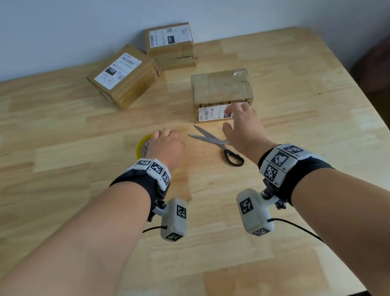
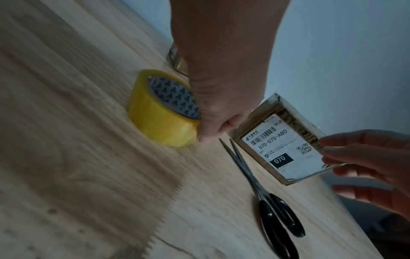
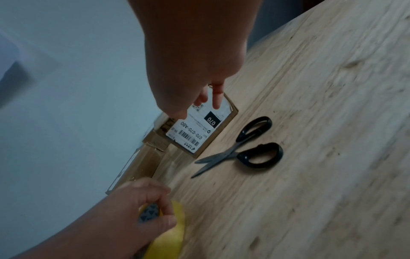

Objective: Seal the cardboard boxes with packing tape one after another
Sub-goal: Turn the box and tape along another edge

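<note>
Tape roll [image 2: 159,112], yellow, stands on the worktop [image 1: 69,162] under the left hand [image 1: 166,146], whose curled fingers grip it at the rim, while two more boxes [image 1: 125,75] wait far beyond this hand, near the wall. Between the hands lie the scissors [image 1: 218,145], blades apart, untouched. Just in front of the right hand [image 1: 244,127] is the nearest box [image 1: 221,91], its long axis running left to right, and this hand, clearly the nearer one, reaches with relaxed straight fingers to the white label [image 2: 281,149] on its near face; I judge it will draw the box closer for taping.
</note>
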`<state>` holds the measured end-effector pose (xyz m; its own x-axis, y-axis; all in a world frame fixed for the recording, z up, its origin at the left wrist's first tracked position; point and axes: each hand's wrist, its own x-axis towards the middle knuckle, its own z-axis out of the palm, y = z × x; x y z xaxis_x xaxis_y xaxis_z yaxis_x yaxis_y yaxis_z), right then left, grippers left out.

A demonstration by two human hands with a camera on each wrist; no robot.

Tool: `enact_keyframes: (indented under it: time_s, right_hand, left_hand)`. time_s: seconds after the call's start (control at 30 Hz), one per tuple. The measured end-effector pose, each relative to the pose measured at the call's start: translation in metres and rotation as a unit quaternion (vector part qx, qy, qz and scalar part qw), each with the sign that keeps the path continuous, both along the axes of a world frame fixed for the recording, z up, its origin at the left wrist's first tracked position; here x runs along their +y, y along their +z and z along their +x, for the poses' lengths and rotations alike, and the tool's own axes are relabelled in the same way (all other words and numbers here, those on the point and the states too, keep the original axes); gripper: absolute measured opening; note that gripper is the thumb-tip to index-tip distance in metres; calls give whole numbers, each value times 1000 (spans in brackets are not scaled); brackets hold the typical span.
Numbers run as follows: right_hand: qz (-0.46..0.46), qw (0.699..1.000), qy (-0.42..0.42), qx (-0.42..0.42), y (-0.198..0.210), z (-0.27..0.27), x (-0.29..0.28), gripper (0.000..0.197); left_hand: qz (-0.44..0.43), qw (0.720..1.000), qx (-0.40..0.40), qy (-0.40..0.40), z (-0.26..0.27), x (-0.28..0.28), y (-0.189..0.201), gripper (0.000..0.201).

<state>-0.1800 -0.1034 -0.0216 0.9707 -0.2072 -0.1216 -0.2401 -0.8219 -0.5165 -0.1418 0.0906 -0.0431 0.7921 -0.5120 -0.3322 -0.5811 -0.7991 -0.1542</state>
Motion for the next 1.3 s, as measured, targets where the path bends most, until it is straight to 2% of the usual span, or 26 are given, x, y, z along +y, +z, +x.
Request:
enact_keyframes:
  time_s: [0.1,0.2,0.27,0.33,0.47,0.5,0.57,0.6,0.63,0.77,0.83,0.9,0.97,1.0,1.07,1.13,1.2,1.23,1.3]
  right_hand:
    - [47,999,7,18,2,-5,7,32]
    - [136,989,20,46,16,-6,14,34]
    - [218,974,39,48,31,-6,22,40]
    - [278,958,57,34,49,-4,30,43]
    - [388,922,-5,-5,83,4,32,35]
    - [390,921,-11,-20,90,6,30,30]
    - [371,928,3,-41,100,7,23,25]
    - [355,934,11,-43,104,7,19,25]
    - [338,940,18,-43,107,6,15,23]
    - [250,966,45,-47,115,6,-2,21]
    - [220,973,50,-56,117,8,-11,22]
    - [222,971,44,-74,121,10,-17,21]
    - [237,965,29,-104,126,14,-23,28]
    - [231,966,26,-116,128,17,-25,31]
    - [191,974,31,-119,132,24,-31,34]
    - [97,991,46,-73,134,32,-38,41]
    - [10,998,58,-4,135,39,-44,49]
    - [4,998,58,17,134,43,-46,51]
    - [63,997,29,29,130,50,-48,52]
  left_hand:
    - [-69,997,-22,19,-1,3,8,22]
    - [-193,976,-69,73,10,16,36,14]
    - [-300,945,-68,110,16,24,58,12]
    - [-409,902,-29,134,15,23,79,11]
    - [-515,840,-25,169,10,0,110,11]
    - [-537,821,-16,194,12,-5,115,10]
    - [-593,764,36,252,18,-14,123,10]
    - [-615,734,71,281,21,-18,125,14]
    - [-618,716,105,307,25,-22,127,19]
    - [-606,688,217,336,29,-39,135,14]
    - [-623,661,242,342,31,-44,137,16]
    - [-639,634,253,354,32,-48,138,7]
    - [-641,627,264,357,33,-52,141,4]
    - [-638,637,259,347,34,-54,145,5]
    - [-634,675,220,307,38,-56,155,8]
    - [-637,705,166,266,44,-55,164,14]
    - [-628,721,148,252,48,-54,165,15]
    - [-624,722,145,262,51,-53,162,15]
    - [-615,712,142,309,55,-46,149,16]
